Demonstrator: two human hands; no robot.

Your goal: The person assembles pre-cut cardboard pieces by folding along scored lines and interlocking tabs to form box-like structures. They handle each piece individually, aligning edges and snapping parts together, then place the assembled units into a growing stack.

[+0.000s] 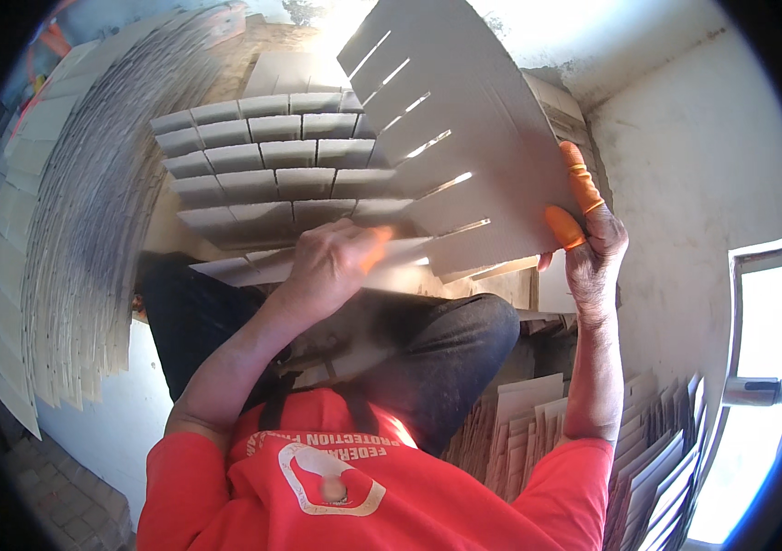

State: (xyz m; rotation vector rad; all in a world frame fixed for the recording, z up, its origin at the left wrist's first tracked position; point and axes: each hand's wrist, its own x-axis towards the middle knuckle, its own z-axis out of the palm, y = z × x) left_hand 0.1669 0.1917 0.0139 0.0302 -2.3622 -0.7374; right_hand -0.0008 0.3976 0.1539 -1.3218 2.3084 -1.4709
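Observation:
My right hand (596,241) grips the right edge of a large grey slotted cardboard sheet (501,138), with orange finger covers on its thumb and a finger. The sheet is tilted up, its row of long slits facing left. Its slits meet the nearest strips of a cardboard divider grid (276,158), made of several crossed strips. Over the near strip (267,266) of that grid, my left hand (328,262) is curled closed. An orange cover shows on that hand, its fingertips blurred by motion; what they hold, if anything, is hidden.
A long stack of cardboard pieces (101,184) curves along the left. More cardboard pieces (538,427) stand on edge at lower right, below a pale wall (685,165). A bright window (749,441) is at far right. My bent legs (446,344) are under the work.

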